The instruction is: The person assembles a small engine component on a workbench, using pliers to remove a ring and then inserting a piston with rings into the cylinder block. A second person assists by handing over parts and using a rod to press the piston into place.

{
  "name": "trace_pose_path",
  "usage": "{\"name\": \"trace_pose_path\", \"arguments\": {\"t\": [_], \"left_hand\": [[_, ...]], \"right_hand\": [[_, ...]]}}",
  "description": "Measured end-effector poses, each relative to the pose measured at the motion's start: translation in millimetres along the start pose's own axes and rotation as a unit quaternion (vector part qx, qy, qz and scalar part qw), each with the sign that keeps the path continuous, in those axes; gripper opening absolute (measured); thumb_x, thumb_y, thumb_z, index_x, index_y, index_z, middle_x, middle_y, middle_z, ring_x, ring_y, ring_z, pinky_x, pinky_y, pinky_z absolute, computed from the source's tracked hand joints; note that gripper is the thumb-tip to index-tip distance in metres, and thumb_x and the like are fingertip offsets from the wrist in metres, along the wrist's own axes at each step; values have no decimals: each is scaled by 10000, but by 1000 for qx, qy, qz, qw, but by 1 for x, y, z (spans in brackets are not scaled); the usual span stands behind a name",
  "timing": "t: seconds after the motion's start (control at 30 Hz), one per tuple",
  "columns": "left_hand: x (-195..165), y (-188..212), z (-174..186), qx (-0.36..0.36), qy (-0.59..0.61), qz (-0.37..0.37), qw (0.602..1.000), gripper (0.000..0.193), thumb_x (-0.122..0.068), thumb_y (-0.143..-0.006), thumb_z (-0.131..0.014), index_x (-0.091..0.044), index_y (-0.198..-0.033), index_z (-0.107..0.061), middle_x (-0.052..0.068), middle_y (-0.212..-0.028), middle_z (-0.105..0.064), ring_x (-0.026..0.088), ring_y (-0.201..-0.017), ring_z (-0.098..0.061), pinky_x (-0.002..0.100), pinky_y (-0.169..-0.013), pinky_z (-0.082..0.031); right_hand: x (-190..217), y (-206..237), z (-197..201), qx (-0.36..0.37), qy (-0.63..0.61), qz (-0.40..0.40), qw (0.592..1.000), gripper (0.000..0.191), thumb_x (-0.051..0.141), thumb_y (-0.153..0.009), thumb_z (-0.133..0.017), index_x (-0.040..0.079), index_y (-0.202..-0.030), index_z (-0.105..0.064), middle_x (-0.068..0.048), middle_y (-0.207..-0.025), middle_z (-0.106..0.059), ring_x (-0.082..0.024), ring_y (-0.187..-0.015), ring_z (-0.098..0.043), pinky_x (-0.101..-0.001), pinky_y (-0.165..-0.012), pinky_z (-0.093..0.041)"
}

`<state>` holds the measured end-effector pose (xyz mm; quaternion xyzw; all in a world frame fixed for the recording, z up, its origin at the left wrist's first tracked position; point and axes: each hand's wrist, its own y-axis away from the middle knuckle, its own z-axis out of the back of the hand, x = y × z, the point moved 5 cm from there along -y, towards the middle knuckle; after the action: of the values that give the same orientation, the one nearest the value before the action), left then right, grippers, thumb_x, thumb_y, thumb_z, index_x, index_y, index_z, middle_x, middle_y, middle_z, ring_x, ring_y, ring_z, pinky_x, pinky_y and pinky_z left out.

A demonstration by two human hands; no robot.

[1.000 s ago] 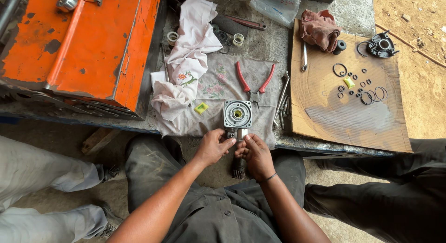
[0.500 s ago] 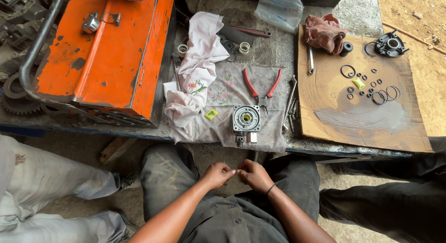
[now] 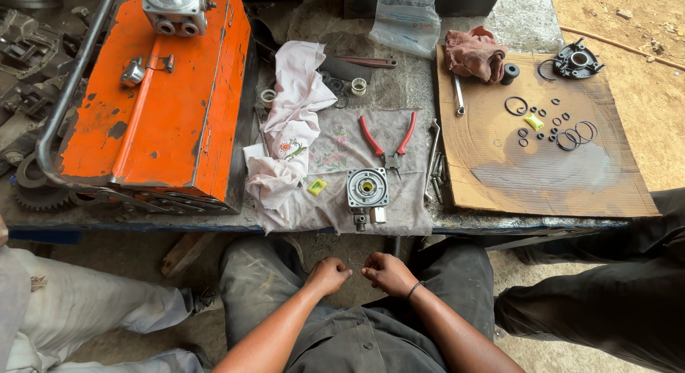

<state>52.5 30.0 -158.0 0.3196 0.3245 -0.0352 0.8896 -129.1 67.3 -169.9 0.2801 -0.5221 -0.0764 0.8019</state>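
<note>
Low in the middle of the frame we see both hands drawn back over the lap, knuckles toward the bench: the left hand [image 3: 328, 275] sits just left of centre and the right hand [image 3: 387, 273], with a dark band at its wrist, just right of it, the two close together but with a small gap between them. The fingers of each are curled in toward the palm in a loose fist; we see nothing gripped in either, though the undersides of the fingers are hidden from us. The thing nearest them is the small metal housing [image 3: 367, 190], which lies straight up the frame from the gap between the hands, resting on the flowered cloth [image 3: 335, 155] near the front edge of the workbench [image 3: 421, 80]. Its square face with the round bore looks up at us, and its short stubby fittings point down the frame toward the hands, so its long axis runs up and down the picture, roughly in line with the forearms. It sits almost midway between the two hands, perhaps a shade nearer the right one, and well apart from both. Just above and right of the housing lie the red-handled pliers [image 3: 389, 141], handles spread toward the top of the frame; a small yellow piece [image 3: 317, 187] lies just left of it. The orange metal box [image 3: 164, 109] fills the upper left, and the cardboard sheet [image 3: 549, 145] strewn with black rubber rings [image 3: 571, 136] takes the right.
</note>
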Motion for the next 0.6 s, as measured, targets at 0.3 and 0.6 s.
{"name": "trace_pose_path", "arguments": {"t": [0.3,0.6], "left_hand": [[4,-5,3,-17,-14,-17,1000,368,-402,-843,-764,-45,-932,-758,174,-923,-757,330,-907,-730,430,-818,-563],[5,-13,5,-1,-12,3,1000,371,-409,-851,-758,-58,-965,-731,158,-959,-749,317,-930,-728,432,-823,-562]], "right_hand": [[5,-4,2,-1,9,-2,1000,343,316,-908,-728,14,-1068,-697,-79,-807,-733,-142,-658,-727,-309,-552,-550],[15,-6,6,0,32,0,999,350,314,-915,-713,11,-1090,-698,-97,-842,-750,-148,-678,-742,-313,-577,-568]]}}
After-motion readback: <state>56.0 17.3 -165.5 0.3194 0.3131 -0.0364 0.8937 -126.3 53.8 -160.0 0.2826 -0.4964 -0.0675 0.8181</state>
